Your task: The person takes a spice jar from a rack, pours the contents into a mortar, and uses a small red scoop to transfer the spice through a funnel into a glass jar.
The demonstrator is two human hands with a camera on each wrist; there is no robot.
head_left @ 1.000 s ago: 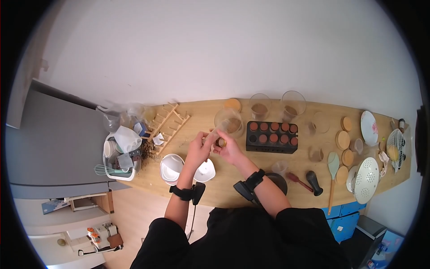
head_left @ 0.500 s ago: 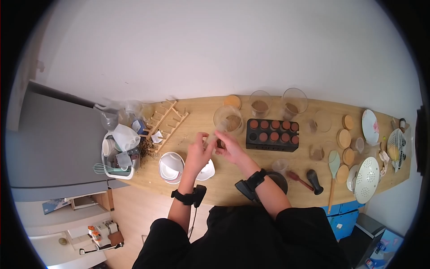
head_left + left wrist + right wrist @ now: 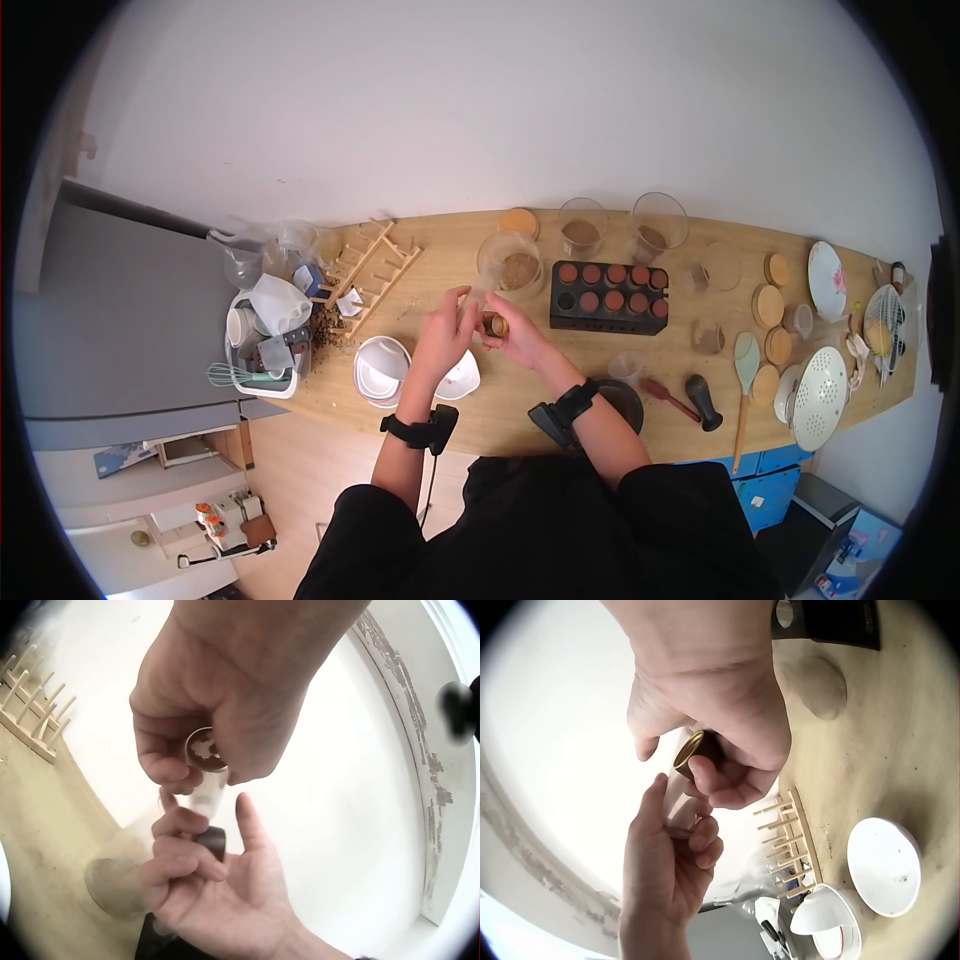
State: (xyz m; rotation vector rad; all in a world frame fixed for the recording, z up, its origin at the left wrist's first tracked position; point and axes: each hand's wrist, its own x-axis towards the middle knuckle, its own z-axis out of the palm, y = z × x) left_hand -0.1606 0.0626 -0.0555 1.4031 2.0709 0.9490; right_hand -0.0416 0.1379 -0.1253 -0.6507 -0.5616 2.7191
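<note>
In the left wrist view the left hand [image 3: 217, 690] grips a small clear tube [image 3: 206, 799], with brown residue at the end facing that camera. The right hand [image 3: 712, 712] curls its fingers round a small dark cap with a gold inside [image 3: 692, 752], in the right wrist view. Cap and tube are close together; whether they touch I cannot tell. From the head, both hands meet over the table, just below a clear cup of brown powder [image 3: 518, 270]. To their right stands a black rack [image 3: 610, 322] of red-brown capped tubes, one slot dark.
White bowls [image 3: 382, 370] lie near the left forearm, and a wooden peg rack [image 3: 375, 275] behind them. Further left is a white basket [image 3: 270, 390] of utensils. Cups, wooden lids [image 3: 768, 307], a spatula [image 3: 745, 365] and a colander [image 3: 818, 400] occupy the right side.
The hands have stayed over the same part of the table. Their fingers have shifted, and the cap's opening in the right hand shows more clearly. The head view has shifted slightly.
</note>
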